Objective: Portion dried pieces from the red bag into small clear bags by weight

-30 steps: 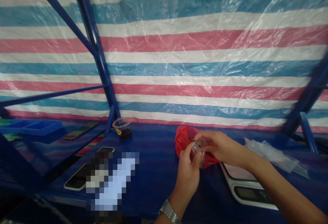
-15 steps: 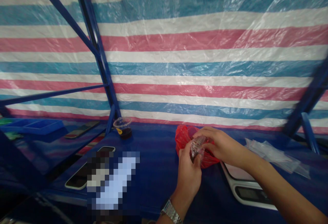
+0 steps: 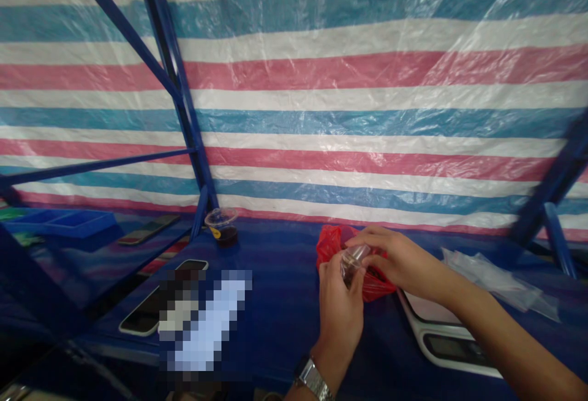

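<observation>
A small clear plastic bag (image 3: 353, 261) with something dark inside is held between both hands. My left hand (image 3: 340, 296), with a metal-band watch at its wrist, is closed around its lower part. My right hand (image 3: 395, 260) comes in from the right and pinches its upper end between thumb and fingers. Right behind and below the hands lies a crumpled red plastic bag (image 3: 327, 243), its contents largely hidden. A white digital scale (image 3: 452, 347) is partly covered by my right forearm.
Flat clear zip bags (image 3: 491, 278) lie at right. A lidded cup of dark liquid (image 3: 225, 232) stands near the blue post. On the left are a phone (image 3: 142, 312), a pixelated patch and a blue divided tray (image 3: 82, 223). A striped tarp (image 3: 367, 107) hangs behind.
The clear bag has turned slightly between my fingers, showing more shiny plastic on top. Both hands stay almost in place, and the whole view has shifted a little.
</observation>
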Tool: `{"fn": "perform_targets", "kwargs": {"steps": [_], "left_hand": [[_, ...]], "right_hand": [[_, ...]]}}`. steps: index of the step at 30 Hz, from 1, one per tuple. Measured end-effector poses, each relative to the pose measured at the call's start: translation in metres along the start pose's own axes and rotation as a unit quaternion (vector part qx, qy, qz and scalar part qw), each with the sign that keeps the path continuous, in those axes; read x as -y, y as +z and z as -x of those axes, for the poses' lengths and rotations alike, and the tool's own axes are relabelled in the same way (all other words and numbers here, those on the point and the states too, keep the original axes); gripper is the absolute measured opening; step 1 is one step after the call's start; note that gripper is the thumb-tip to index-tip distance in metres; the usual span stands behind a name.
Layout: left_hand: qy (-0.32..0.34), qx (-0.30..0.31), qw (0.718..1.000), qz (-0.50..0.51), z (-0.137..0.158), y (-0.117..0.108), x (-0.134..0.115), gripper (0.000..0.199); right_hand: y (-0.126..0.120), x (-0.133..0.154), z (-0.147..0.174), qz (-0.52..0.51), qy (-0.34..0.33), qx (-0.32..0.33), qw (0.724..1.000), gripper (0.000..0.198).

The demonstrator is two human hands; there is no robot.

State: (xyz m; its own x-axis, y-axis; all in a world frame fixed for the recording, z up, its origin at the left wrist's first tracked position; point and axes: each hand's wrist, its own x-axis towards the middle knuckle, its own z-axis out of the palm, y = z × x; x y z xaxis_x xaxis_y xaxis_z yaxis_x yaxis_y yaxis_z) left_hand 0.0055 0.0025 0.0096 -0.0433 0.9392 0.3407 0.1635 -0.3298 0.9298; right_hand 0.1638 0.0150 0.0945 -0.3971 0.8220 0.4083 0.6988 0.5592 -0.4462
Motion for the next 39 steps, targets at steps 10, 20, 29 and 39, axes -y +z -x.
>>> {"fn": "perform_targets", "kwargs": {"steps": [10,20,29,39], "left_hand": [[0.066,0.036,0.997,-0.017,0.002,-0.004,0.000,0.039],[0.062,0.021,0.997,-0.029,0.003,-0.003,0.001,0.041],[0.064,0.022,0.997,-0.024,0.003,-0.003,-0.001,0.043],[0.049,-0.025,0.998,-0.021,0.003,-0.004,0.000,0.030]], "right_hand": [[-0.005,0.010,-0.002,-0.034,0.028,0.018,0.999,0.048],[-0.004,0.012,0.000,-0.013,0.013,0.001,1.000,0.040],[-0.009,0.016,0.000,-0.015,0.023,-0.002,1.000,0.039],[-0.009,0.003,-0.004,0.003,0.070,-0.035,0.997,0.032]]}}
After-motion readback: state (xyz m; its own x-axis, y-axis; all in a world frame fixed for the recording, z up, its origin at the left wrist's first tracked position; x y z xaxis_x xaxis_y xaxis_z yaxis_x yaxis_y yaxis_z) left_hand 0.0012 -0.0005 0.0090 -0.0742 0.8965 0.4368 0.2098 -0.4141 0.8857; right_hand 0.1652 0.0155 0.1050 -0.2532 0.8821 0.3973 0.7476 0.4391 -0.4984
